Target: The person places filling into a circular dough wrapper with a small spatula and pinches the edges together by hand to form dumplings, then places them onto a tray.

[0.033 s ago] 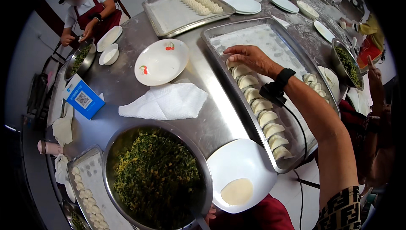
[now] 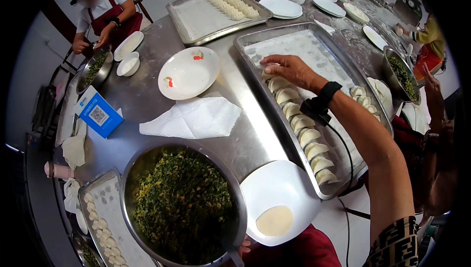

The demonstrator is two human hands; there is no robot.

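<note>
My right hand [image 2: 292, 70] reaches over the large metal tray [image 2: 239, 46]. Its fingers and thumb bend down around a dumpling [image 2: 267, 75] at the far end of a row, mostly covered by the hand. Several pale folded dumplings [image 2: 308, 136] run from there toward the near end. Of my left hand [image 2: 244, 245], only a few fingertips show at the lower edge, beside a steel bowl [image 2: 128, 169] of chopped green and yellow filling [image 2: 184, 200]. Whether they grip the bowl is hidden. A white dish [image 2: 289, 193] beside it holds one flat round wrapper [image 2: 275, 221].
A cherry-patterned plate [image 2: 189, 78], crumpled paper towel [image 2: 196, 118] and blue stand-up card [image 2: 100, 115] are on the steel table. Another dumpling tray [image 2: 189, 19] lies beyond. A black cable [image 2: 349, 149] trails from my wrist across the tray. Co-workers sit around, one at far left [image 2: 105, 14].
The whole view has shifted very slightly. My right hand stays over the far end of the dumpling row.
</note>
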